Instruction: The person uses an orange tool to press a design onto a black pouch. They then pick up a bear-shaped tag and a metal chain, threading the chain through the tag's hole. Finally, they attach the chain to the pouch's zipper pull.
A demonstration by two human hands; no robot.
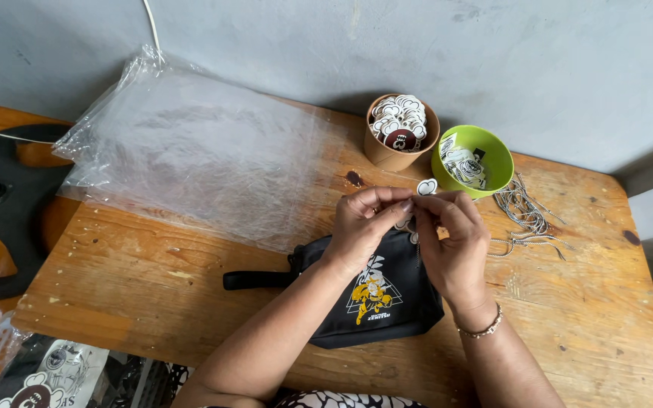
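Fingers (406, 204) pinch a tag (426, 187) before green bowl (499, 155), brown cup (383, 153).

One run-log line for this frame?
left hand + right hand: pinching small white tag | over black pouch | on wooden table

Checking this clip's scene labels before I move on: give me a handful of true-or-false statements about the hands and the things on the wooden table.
1. Both hands, left hand and right hand, pinch a small white paper tag above a black fabric pouch. True.
2. The round green plastic bowl is empty. False: it holds white and black tags.
3. The brown paper cup stands left of the green bowl. True.
4. The clear plastic bags lie on the table's right end. False: they lie on its left part.
5. A heap of silver ball chains lies right of the hands. True.
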